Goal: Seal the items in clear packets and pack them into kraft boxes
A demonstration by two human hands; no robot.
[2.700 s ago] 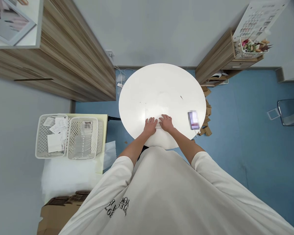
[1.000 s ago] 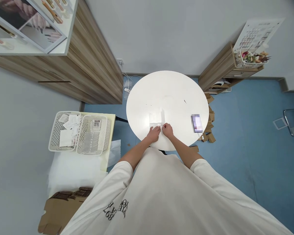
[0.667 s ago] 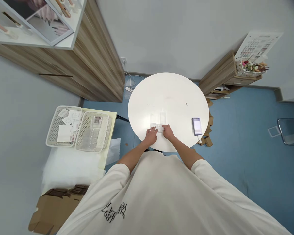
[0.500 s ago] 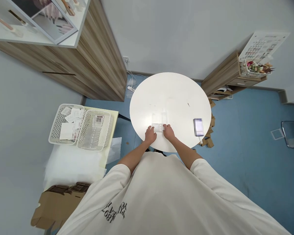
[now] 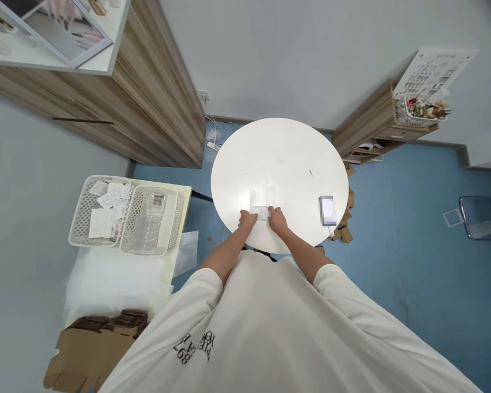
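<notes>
On the near part of the white round table (image 5: 294, 147) lies a translucent whitish sheet (image 5: 261, 213), folded or bundled, with a band across the front. A strip (image 5: 270, 194) of the same see-through material stretches away behind it. My left hand (image 5: 248, 219) pinches the sheet's left end, fingers curled and thumb pointing inward. At the right end, my right hand (image 5: 277, 219) grips it with bent fingers. The sheet's exact kind is too faint to tell, and anything wrapped inside cannot be made out.
A phone-like device (image 5: 328, 210) with a cable lies at the table's right. On the left side table, white baskets (image 5: 123, 218) hold cards and clear plastic cases, near white sheets (image 5: 114, 278) and flattened cardboard (image 5: 90, 349). Small cardboard boxes (image 5: 346, 233) sit on the floor at right.
The whole view has shifted slightly. My left hand's fingers have turned and curled at the sheet's left end; my right hand stays at the right end.
</notes>
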